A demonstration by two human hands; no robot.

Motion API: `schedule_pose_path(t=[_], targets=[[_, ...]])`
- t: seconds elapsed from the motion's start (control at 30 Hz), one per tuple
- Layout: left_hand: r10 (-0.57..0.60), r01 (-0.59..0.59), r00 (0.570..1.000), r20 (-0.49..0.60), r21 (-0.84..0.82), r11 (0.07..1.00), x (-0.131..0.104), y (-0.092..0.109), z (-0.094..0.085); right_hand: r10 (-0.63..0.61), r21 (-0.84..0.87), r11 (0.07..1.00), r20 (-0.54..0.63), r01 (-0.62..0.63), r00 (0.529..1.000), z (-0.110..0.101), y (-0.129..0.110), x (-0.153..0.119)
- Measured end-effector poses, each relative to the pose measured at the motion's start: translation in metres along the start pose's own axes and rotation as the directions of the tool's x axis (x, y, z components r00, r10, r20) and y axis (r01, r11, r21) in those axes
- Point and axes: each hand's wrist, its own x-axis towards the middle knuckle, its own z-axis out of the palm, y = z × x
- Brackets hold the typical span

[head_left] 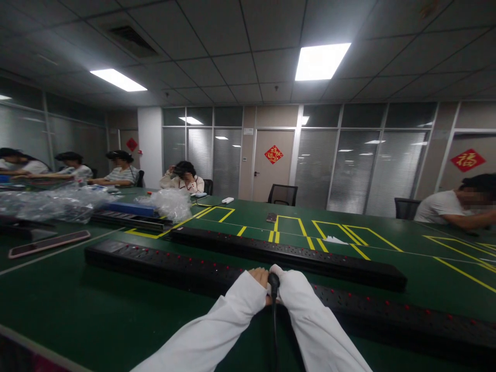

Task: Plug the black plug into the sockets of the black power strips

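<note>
Two long black power strips lie side by side across the green table, both with rows of sockets and small red dots. The nearer power strip [155, 262] runs beneath my hands; the farther power strip [287, 251] sits just beyond. My left hand [260, 278] is closed around the middle of the nearer strip, its fingers over the top. Touching it, my right hand [276, 270] is closed at a black plug [273, 282], whose cable hangs straight down toward me. Most of my right fingers and the plug's front end are hidden. White sleeves cover both wrists.
A pink-edged phone [49, 244] lies at left, near clear plastic bags [58, 204] and a blue box [127, 208]. Yellow tape outlines [290, 217] mark the green table [96, 305]. A dark phone [272, 217] and white paper [335, 239] lie beyond the strips. Several people sit around.
</note>
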Motion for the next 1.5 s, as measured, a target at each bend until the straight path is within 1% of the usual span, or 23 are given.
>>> schedule_pose_path(t=[0.13,0.23,0.3,0.4,0.57,0.73,0.87,0.97,1.03,1.1,1.27,1.5], targets=[[0.001,0.0,0.998,0.068,-0.008,1.0,0.004,0.003,-0.014,-0.038,0.048,0.998,-0.008,0.038,0.999,-0.003,0.002,0.002],[-0.038,0.037,0.995,0.094,0.005,0.999,0.007,0.006,-0.024,-0.049,0.097,0.994,-0.019,0.05,0.999,-0.006,0.003,0.002],[-0.065,0.065,0.993,0.099,0.009,0.998,0.008,0.008,-0.027,-0.052,0.128,0.99,-0.02,0.054,0.998,-0.007,0.003,0.003],[-0.072,0.072,0.993,0.088,0.003,0.997,0.009,0.009,-0.026,-0.062,0.161,0.985,-0.013,0.063,0.998,-0.011,0.003,0.002],[-0.017,0.018,1.0,0.016,-0.053,0.998,0.006,0.001,-0.012,-0.069,0.175,0.982,0.021,0.065,0.997,-0.014,0.002,0.003],[0.033,-0.042,0.993,-0.11,-0.081,0.996,-0.001,-0.007,0.002,-0.027,0.138,0.99,0.062,0.018,0.998,-0.004,0.004,0.007],[0.025,-0.042,0.985,-0.173,-0.094,0.995,-0.003,-0.002,0.0,-0.027,0.067,0.998,0.063,0.023,0.998,0.001,0.007,0.007],[0.004,-0.016,0.97,-0.242,-0.048,0.999,-0.002,0.004,-0.004,-0.022,0.021,1.0,0.063,0.021,0.998,0.002,0.007,0.006],[-0.007,0.004,0.964,-0.265,-0.013,1.0,-0.001,0.007,-0.007,-0.019,0.019,1.0,0.068,0.017,0.997,0.001,0.007,0.005],[-0.027,0.026,0.972,-0.235,-0.005,1.0,-0.001,0.009,-0.008,-0.018,0.025,1.0,0.066,0.016,0.998,0.0,0.006,0.004],[-0.081,0.075,0.991,-0.103,-0.058,0.996,-0.001,0.012,-0.011,-0.033,0.047,0.998,0.065,0.03,0.997,-0.001,0.005,0.001],[-0.095,0.092,0.995,-0.042,-0.066,0.994,0.001,0.015,-0.016,-0.048,0.068,0.997,0.055,0.044,0.997,-0.001,0.008,0.005]])
